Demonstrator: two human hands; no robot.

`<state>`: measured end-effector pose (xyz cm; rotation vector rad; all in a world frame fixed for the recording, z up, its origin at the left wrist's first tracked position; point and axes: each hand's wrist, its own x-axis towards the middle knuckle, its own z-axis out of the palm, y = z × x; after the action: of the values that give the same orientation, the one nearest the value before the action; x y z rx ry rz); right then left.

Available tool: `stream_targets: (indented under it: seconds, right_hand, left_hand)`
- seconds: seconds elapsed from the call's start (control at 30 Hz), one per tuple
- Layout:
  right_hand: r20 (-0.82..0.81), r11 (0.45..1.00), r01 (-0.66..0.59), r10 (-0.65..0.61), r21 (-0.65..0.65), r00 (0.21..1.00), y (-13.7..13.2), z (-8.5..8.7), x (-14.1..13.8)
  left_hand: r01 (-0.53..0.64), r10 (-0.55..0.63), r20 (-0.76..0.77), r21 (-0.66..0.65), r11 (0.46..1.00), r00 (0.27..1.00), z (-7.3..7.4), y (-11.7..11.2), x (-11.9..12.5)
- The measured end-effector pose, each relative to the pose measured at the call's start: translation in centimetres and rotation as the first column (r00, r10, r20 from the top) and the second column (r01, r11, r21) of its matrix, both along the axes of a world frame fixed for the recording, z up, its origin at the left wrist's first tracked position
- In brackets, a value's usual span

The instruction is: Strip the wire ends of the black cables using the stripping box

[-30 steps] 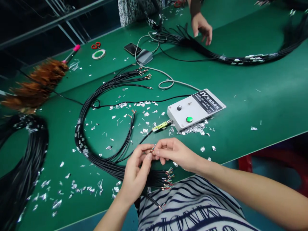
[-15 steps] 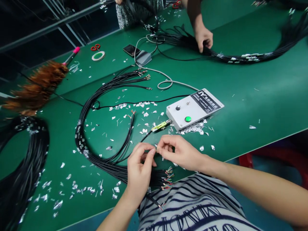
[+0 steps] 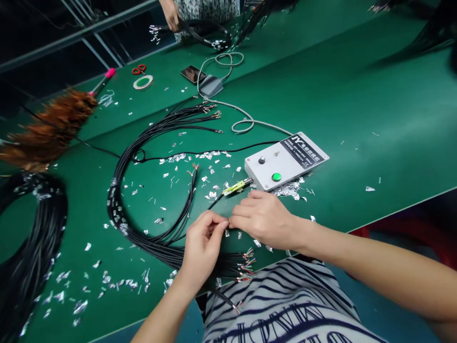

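My left hand (image 3: 203,245) is closed in a pinch on the end of a thin black cable, most of it hidden under my fingers. Fingertip to fingertip with it, my right hand (image 3: 264,220) has its fingers curled round the tiny wires at that cable's tip. Below and left of my hands lies a bundle of black cables (image 3: 123,190), bent in a C, with stripped coloured wire ends (image 3: 246,267) near my shirt. Just beyond my right hand sits a grey-white control box (image 3: 285,162) with a green button and a yellow-green clip (image 3: 235,187) that grips a black cable.
Foil scraps (image 3: 210,155) litter the green table (image 3: 357,119). At left are a thick cable coil (image 3: 46,224) and a brown brush (image 3: 53,128). Farther back lie red-handled scissors (image 3: 139,69), tape (image 3: 143,82), a phone (image 3: 193,74) and a grey pedal (image 3: 211,86). Another person's hand (image 3: 170,14) holds cables.
My right hand has turned over, its knuckles now facing up, still against my left fingertips. Across the table, the other person has pulled the long cable bundle away from the middle.
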<state>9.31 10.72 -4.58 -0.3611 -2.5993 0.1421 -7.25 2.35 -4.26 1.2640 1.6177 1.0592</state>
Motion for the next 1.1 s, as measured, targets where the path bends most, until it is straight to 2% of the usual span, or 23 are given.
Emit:
stream_targets:
  seconds: [0.1,0.17,0.23,0.3,0.4,0.47,0.57,0.7,0.83,1.1]
  right_hand:
    - [0.027,0.993,-0.086,0.084,0.087,0.996,1.2,-0.1,0.6]
    - [0.045,0.995,-0.01,0.006,0.1,0.999,2.2,0.1,1.0]
    - [0.079,0.985,0.122,-0.132,0.119,0.988,3.1,0.5,1.2]
    - [0.152,0.963,0.218,-0.242,0.157,0.958,3.9,0.7,1.1]
    - [0.273,0.952,0.227,-0.278,0.204,0.921,4.6,0.6,0.6]
    - [0.299,0.948,0.226,-0.288,0.226,0.91,4.7,0.4,0.3]
    - [0.309,0.933,0.253,-0.327,0.256,0.893,4.6,0.4,0.0]
    - [0.332,0.925,0.259,-0.346,0.279,0.878,4.4,0.5,-0.2]
    - [0.347,0.93,0.25,-0.336,0.27,0.876,4.6,0.5,-0.1]
    - [0.366,0.953,0.217,-0.282,0.209,0.887,5.2,1.0,-0.3]
  left_hand:
    - [0.106,-0.107,-0.026,-0.034,0.994,0.994,-0.7,0.5,-0.4]
    - [0.104,-0.106,-0.048,-0.042,0.994,0.993,-1.3,1.3,-0.8]
    - [0.047,-0.049,-0.105,-0.019,0.999,0.993,-1.9,2.3,-1.4]
    - [-0.061,0.065,-0.139,0.031,0.998,0.988,-2.4,3.6,-2.5]
    - [-0.207,0.214,-0.104,0.073,0.976,0.971,-2.7,5.4,-4.3]
    - [-0.232,0.236,-0.066,0.065,0.971,0.97,-2.5,6.0,-4.8]
    - [-0.223,0.222,0.03,0.034,0.974,0.975,-2.0,5.4,-4.1]
    - [-0.209,0.204,0.128,0.027,0.978,0.971,-1.2,3.8,-1.7]
    - [-0.202,0.195,0.101,0.06,0.978,0.976,-1.1,3.4,-0.5]
    - [-0.181,0.185,-0.034,0.085,0.98,0.982,-2.0,4.0,-0.2]
